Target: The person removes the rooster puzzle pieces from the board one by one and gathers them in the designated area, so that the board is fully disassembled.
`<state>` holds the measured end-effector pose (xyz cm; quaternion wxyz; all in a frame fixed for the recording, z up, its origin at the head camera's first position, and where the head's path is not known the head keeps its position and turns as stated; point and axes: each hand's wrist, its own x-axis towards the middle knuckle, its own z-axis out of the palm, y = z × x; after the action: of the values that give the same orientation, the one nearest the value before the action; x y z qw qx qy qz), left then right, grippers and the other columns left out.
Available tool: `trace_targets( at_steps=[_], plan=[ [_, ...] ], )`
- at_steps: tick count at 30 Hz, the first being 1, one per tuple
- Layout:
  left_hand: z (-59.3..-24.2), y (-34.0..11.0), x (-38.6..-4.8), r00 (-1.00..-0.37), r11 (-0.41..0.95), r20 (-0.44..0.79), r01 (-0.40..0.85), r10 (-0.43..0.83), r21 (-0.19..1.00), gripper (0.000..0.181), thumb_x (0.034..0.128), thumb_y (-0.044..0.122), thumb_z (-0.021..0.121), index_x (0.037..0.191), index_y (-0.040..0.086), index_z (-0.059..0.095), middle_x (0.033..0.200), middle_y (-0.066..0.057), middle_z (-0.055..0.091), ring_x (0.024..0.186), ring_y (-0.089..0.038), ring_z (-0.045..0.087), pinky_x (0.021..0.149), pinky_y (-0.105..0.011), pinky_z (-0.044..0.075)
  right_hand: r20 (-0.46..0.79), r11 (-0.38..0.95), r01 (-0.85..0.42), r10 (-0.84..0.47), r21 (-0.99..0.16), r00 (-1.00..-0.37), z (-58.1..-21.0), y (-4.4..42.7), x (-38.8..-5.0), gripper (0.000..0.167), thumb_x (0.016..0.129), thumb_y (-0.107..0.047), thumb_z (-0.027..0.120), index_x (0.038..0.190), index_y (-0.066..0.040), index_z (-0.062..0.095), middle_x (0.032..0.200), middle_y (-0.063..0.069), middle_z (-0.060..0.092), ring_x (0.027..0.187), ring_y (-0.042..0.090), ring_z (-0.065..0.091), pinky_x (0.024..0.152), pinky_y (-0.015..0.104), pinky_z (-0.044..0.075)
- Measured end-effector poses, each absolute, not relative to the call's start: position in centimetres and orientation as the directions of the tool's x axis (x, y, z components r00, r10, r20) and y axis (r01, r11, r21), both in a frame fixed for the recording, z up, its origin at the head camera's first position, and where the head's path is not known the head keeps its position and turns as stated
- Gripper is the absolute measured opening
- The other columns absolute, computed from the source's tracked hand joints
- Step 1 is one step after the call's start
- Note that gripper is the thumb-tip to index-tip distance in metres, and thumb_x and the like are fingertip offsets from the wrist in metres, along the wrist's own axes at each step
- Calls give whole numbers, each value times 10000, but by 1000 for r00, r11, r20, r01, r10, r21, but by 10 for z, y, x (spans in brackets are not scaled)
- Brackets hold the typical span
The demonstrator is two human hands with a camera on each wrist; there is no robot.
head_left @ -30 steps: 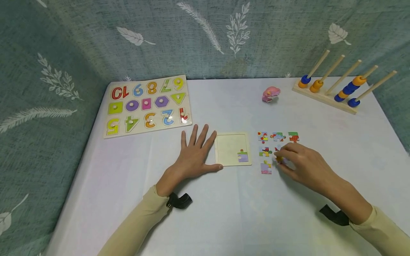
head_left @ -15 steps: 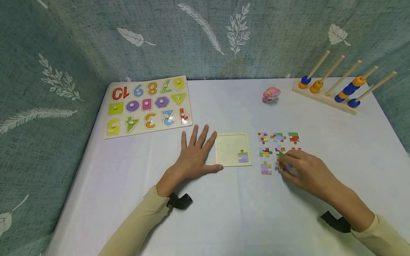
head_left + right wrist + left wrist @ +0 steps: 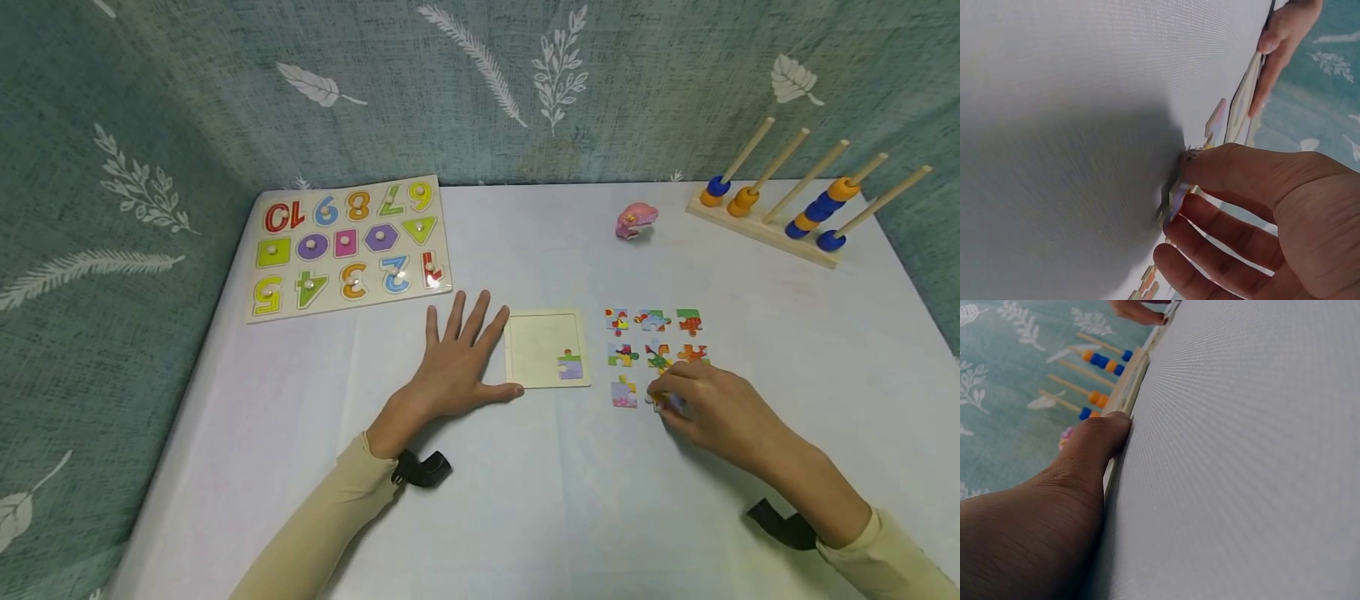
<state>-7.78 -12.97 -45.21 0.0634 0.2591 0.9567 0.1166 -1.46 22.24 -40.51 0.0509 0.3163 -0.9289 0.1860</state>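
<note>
My left hand (image 3: 453, 375) lies on the table with fingers spread. Its index fingertip and thumb touch the left side of a square wooden puzzle tray (image 3: 532, 346), the thumb at the near corner. One purple and green puzzle piece (image 3: 570, 367) sits in the tray's near right corner. To the right, my right hand (image 3: 712, 408) pinches a jigsaw piece (image 3: 656, 400) in the nearest row, its fingers hiding most of it. In the right wrist view a purplish piece (image 3: 1177, 199) shows by the fingertips. Several loose pieces (image 3: 654, 320) lie in rows beyond and left of that hand.
A wooden number and shape board (image 3: 348, 242) lies at the back left. Toward the back right stand a pink toy animal (image 3: 635, 221) and a pegged bead counter (image 3: 761, 225) with blue and orange beads. Patterned green cloth (image 3: 480, 92) hangs behind the table.
My right hand has shifted slightly toward me, from over the middle row to the nearest row. The middle row's pieces are uncovered more now. My left hand stays put.
</note>
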Motion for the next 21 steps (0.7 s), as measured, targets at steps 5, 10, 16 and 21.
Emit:
trace_targets(
  at_steps=[5, 10, 16, 21],
  plan=[
    [-452, -130, -78, -858, 840, -67, 479, 510, 254, 1124, 790, 769, 618, 1625, 199, 127, 1676, -103, -44, 1500, -383, -144, 1103, -680, -105, 209, 730, -614, -578, -299, -789, -406, 221, -16, 284, 669, 12, 878, 884, -133, 763, 892, -39, 682, 800, 168, 634, 637, 390, 528],
    [-451, -130, -78, -856, 836, -56, 484, 514, 258, 1125, 788, 765, 626, 1624, 191, 139, 1675, -110, -32, 1501, -389, -134, 1102, -685, -100, 213, 728, -618, -580, -297, -786, -406, 221, -15, 274, 672, 16, 884, 876, -124, 768, 891, -31, 681, 820, 183, 640, 640, 389, 536],
    [-451, -130, -77, -855, 832, -53, 485, 516, 267, 1126, 786, 759, 633, 1623, 189, 143, 1675, -115, -19, 1501, -393, -126, 1103, -688, -91, 229, 711, -632, -590, -307, -775, -407, 221, -14, 290, 656, 44, 891, 880, -99, 776, 882, -26, 672, 826, 177, 614, 650, 378, 536],
    [-451, -130, -78, -855, 832, -47, 488, 516, 264, 1121, 788, 755, 635, 1623, 187, 148, 1675, -116, -13, 1502, -396, -118, 1102, -693, -82, 214, 725, -619, -581, -301, -785, -407, 221, -14, 264, 673, 30, 884, 886, -91, 786, 874, -15, 651, 801, 152, 596, 646, 360, 523]
  ],
)
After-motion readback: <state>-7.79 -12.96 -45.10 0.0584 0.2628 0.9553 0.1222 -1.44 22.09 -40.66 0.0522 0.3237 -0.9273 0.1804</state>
